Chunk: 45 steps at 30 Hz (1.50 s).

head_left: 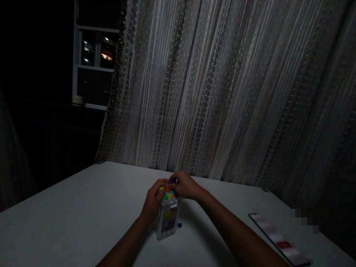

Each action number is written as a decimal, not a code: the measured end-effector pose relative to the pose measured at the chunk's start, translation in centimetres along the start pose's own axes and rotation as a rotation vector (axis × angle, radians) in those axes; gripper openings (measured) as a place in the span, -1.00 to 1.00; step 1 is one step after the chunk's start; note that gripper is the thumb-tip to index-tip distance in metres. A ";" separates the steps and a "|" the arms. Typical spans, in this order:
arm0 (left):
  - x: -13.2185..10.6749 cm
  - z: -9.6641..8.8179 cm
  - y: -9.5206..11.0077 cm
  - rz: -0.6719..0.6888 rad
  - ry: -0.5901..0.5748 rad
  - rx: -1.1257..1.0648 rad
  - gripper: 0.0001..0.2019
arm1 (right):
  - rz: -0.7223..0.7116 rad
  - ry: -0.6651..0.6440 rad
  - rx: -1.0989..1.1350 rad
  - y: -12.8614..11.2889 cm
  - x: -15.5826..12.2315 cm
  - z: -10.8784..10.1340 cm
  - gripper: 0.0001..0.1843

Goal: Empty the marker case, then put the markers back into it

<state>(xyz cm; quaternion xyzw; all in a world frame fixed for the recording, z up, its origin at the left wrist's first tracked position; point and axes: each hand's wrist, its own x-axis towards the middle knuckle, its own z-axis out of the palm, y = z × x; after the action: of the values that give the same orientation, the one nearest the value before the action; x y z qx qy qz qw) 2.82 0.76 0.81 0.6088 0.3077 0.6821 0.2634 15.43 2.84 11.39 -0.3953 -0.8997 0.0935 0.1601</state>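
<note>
A clear plastic case of coloured markers [167,218] stands upright on the white table [83,207], its label facing me. My left hand [153,202] wraps round the case's left side near the top. My right hand [185,185] is closed in a pinch on a marker cap [172,182] at the top of the case. Orange, green and yellow caps show between my hands. A small blue cap [179,224] lies on the table beside the case's base.
A phone [278,241] lies flat near the table's right edge. A striped curtain [236,92] hangs right behind the table. A dark window [94,63] is at the back left. The room is dim.
</note>
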 end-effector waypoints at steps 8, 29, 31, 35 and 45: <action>0.0 -0.1 -0.3 0.022 0.008 0.030 -0.64 | -0.069 0.056 -0.026 0.8 -0.1 0.8 -0.75; -0.4 0.6 0.5 -0.097 0.033 -0.221 -0.72 | 0.008 0.057 0.261 2.3 -0.5 0.7 -0.78; -0.4 0.6 0.6 -0.104 0.034 -0.204 -0.72 | -0.005 0.055 0.254 2.3 -0.6 0.8 -0.78; -0.3 0.4 0.2 -0.086 0.026 -0.120 -0.68 | -0.056 0.069 0.222 2.3 -0.9 0.9 -0.80; -0.2 0.3 0.2 -0.019 -0.006 -0.046 -0.70 | -0.100 0.144 0.124 2.3 -1.5 1.3 -0.77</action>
<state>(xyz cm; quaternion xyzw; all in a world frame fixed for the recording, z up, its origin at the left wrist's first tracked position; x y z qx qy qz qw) 3.09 0.51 0.88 0.6015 0.2973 0.6847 0.2846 17.48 3.17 9.19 -0.3449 -0.8969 0.1121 0.2531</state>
